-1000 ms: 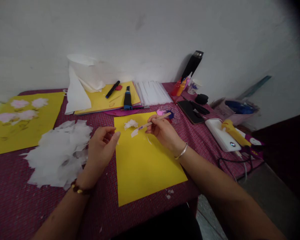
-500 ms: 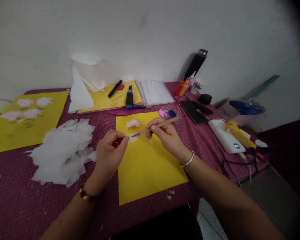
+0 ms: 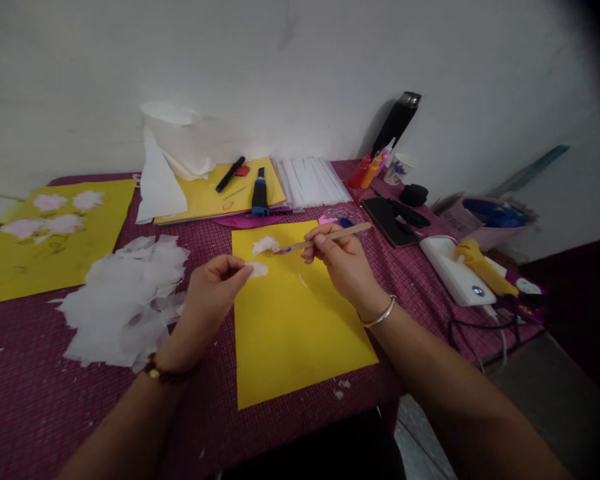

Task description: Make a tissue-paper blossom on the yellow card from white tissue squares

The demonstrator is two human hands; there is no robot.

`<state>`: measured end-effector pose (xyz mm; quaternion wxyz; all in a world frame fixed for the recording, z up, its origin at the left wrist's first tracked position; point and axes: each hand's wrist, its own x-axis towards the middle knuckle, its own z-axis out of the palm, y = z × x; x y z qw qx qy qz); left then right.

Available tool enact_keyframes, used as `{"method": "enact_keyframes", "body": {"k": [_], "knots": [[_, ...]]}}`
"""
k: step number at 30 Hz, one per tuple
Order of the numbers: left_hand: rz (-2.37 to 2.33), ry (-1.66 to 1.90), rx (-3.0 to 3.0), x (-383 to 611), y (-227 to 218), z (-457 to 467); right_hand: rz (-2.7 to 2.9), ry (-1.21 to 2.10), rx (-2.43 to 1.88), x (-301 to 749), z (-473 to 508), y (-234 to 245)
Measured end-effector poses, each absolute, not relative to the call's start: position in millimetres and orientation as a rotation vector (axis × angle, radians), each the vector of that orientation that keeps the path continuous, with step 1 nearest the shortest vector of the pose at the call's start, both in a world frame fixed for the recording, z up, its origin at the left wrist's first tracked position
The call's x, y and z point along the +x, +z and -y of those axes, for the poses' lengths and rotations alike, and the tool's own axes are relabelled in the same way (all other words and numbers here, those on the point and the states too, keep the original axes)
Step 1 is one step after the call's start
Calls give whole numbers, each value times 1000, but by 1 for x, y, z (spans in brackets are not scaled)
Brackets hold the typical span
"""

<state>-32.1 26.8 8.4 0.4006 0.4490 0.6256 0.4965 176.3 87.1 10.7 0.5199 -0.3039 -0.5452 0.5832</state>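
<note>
My left hand (image 3: 217, 287) pinches a small piece of white tissue paper (image 3: 258, 269) above the left part of a yellow sheet (image 3: 300, 333). Between the fingers and thumb of my right hand (image 3: 343, 263) is a thin wooden stick (image 3: 347, 232), its left tip stained purple and pink. That tip is close to a crumpled tissue paper flower (image 3: 266, 245) near the top of the sheet; whether they touch I cannot tell. Left of my left hand lies a pile of cut white tissue squares (image 3: 125, 303).
Behind the sheet are a utility knife (image 3: 261, 193), a black marker (image 3: 231, 175) and a paint palette (image 3: 343, 220). A phone (image 3: 387, 223), paint bottles (image 3: 373, 170) and a white power bank (image 3: 455, 270) stand to the right. Another yellow sheet (image 3: 93, 250) with pale pink flowers lies left.
My right hand has moved the stick right and slightly up, away from the tissue piece. My left hand has drawn a little left, still pinching the tissue.
</note>
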Motion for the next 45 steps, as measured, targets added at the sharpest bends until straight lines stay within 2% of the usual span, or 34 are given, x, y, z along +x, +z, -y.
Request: {"method": "enact_keyframes", "body": {"k": [5,9,15,19,26,39,45], "knots": [[-1589,1028,1313,-64,29,-68,1190,1297,-801,186,-103,6],[-1278,1160,969,-72,35,-102,1276,1281,-852,185,-109,-2],[-1008,1267,651,-71,8,-122,1560,1321,-871,170,-121,-10],[-1045,1189,670,-75,-11,-119,1596,1322,-941,159,-132,-20],[-1018,1083,832,-85,-19,-115,1465,1334,-977,151,-139,-34],[-1538,741,1311,-41,-8,-119,1385,1347,-992,151,-143,-35],[-1671,715,1366,-36,-7,-121,1325,1181,-887,158,-133,-22]]}}
